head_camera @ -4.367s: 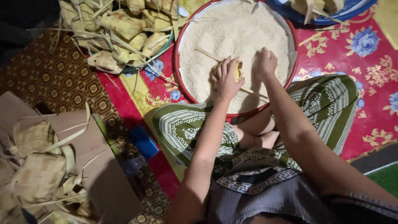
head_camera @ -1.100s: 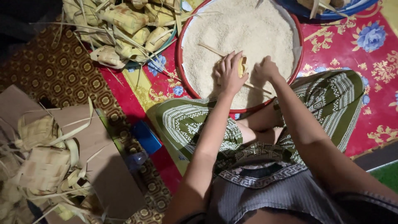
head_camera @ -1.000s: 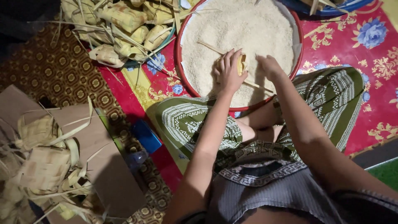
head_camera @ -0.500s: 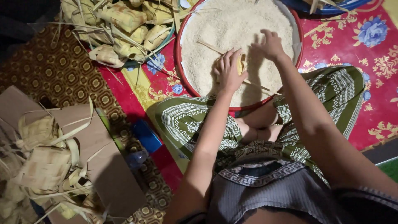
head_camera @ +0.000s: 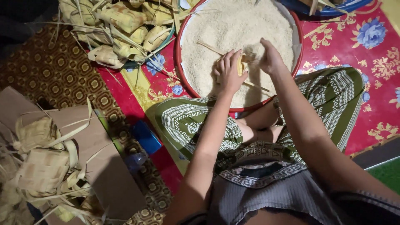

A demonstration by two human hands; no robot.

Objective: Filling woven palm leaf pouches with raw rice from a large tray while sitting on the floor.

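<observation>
Your left hand (head_camera: 228, 74) is holding a small woven leaf pouch (head_camera: 240, 66), pale yellow, with its open mouth turned toward your right hand (head_camera: 266, 56). The pouch is sitting over the rice, inside the round red-rimmed tray (head_camera: 181, 73). Your right hand is cupping a little heap of white rice (head_camera: 233, 29) just beside the pouch, with the fingers curled around the grains. One thin leaf strip (head_camera: 210, 48) is lying on the rice behind your left hand. Far to the left of your left hand, a pile of filled pouches (head_camera: 121, 25) is resting on the floor; I cannot count them exactly. Near your left elbow, about three empty woven pouches (head_camera: 39, 160) are lying on brown cardboard (head_camera: 112, 175).
</observation>
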